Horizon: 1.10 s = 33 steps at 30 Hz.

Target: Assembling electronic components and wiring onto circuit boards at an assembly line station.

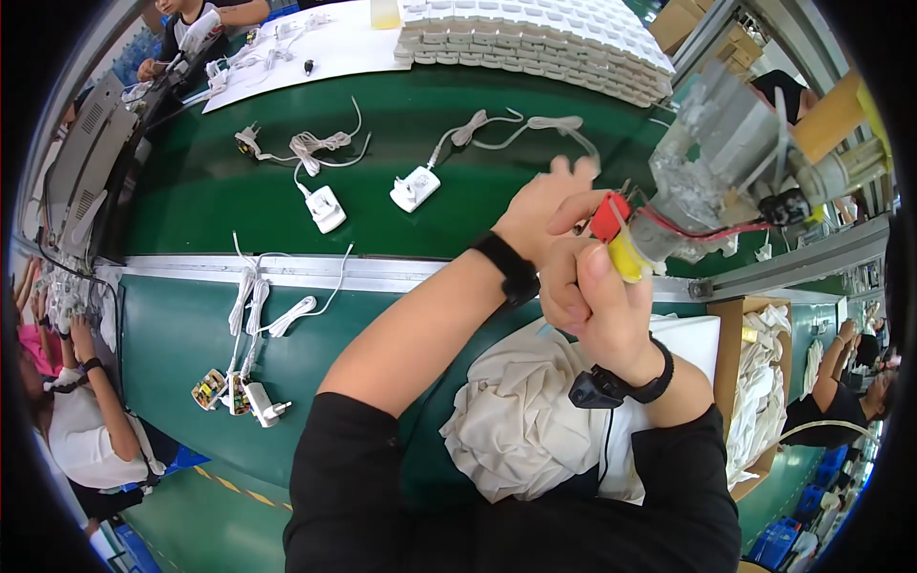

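My right hand point(607, 310) is closed around the yellow part point(626, 260) of a hanging device. A red block point(609, 218) with wires sits just above that grip. The device's grey body point(712, 158) is crusted with clear, glue-like lumps. My left hand point(535, 205) reaches over the green belt beside the red block, fingers apart, close to a bundled white cable point(564, 126). Its fingertips are partly hidden. To its left lie a white plug adapter point(415, 189) and another white adapter point(325, 209), whose cable runs to an uncased plug point(247, 141).
Nearer, adapter boards and a white plug point(263, 405) lie with bundled cables. White cloth point(521, 411) is heaped before me, beside a cardboard box point(731, 382). Stacked white trays point(535, 48) stand at the back. A metal rail point(382, 273) borders the belt. People sit around.
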{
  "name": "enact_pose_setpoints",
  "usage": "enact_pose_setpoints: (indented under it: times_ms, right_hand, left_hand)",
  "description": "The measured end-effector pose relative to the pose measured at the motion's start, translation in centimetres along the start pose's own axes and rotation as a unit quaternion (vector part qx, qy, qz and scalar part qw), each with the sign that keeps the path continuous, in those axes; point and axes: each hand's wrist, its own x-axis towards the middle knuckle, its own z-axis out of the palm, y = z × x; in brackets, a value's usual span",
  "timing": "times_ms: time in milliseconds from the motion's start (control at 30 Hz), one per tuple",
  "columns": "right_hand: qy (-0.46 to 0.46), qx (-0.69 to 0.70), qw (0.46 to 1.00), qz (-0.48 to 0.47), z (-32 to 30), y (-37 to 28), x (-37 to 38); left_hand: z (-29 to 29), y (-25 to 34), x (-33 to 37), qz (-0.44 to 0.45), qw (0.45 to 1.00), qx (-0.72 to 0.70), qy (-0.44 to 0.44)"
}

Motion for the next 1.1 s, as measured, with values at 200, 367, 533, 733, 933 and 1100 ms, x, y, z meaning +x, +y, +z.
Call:
enact_pose_setpoints:
  times_ms: [200,367,533,733,933,1100]
  right_hand:
    - [0.038,0.021,0.999,0.005,0.1,-0.3,0.2]
    - [0.034,0.028,0.999,0.009,-0.2,-0.4,0.2]
    - [0.008,0.034,0.999,0.013,-0.2,-0.5,0.1]
    - [0.034,0.025,0.999,0.002,-0.5,-0.6,0.6]
    - [0.057,-0.002,0.998,-0.013,-1.0,-0.6,1.3]
    - [0.067,0.005,0.997,-0.033,-1.0,0.6,1.2]
  left_hand:
    - [-2.1,2.5,-0.4,0.01,0.996,0.082,-0.036]
    - [-8.0,1.5,-2.3,-0.024,0.79,0.613,-0.002]
    - [-10.9,2.2,-4.8,-0.288,0.865,0.403,-0.08]
    - [-7.5,7.0,-8.0,-0.476,0.763,-0.436,0.032]
    - [-2.4,9.5,-11.3,-0.437,0.745,-0.504,0.001]
    - [-1.4,10.2,-11.8,-0.403,0.764,-0.501,-0.053]
